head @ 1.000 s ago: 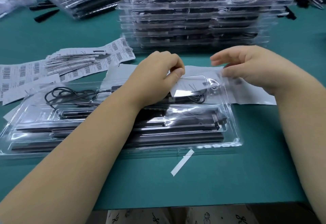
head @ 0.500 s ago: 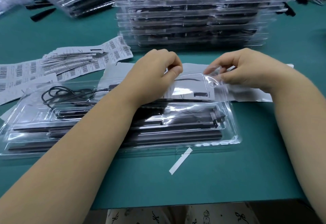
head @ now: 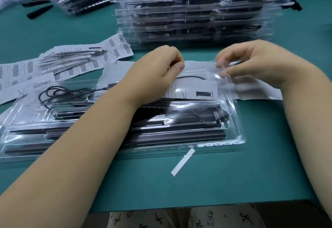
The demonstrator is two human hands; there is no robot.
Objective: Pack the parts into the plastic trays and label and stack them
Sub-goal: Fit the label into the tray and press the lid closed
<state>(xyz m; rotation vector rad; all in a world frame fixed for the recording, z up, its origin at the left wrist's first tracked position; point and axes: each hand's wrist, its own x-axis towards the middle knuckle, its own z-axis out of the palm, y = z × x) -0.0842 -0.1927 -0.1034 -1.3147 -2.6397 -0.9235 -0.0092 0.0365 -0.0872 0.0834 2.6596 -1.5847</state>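
On the green desk [head: 233, 182] right in front of us sits a clear plastic tray [head: 179, 129] packed with black rods and a coiled cable. Our left hand [head: 154, 71] pinches a white label [head: 194, 91] over the tray's far edge, while our right hand [head: 255, 64] pinches a clear film [head: 222, 76] at the label's right end, a bit blurry. Behind them stands a stack of filled trays [head: 197, 12], with barcode label sheets [head: 71, 60] off to the left

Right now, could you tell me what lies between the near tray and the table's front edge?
In the head view, only a white paper strip lies on bare green table before the tray.
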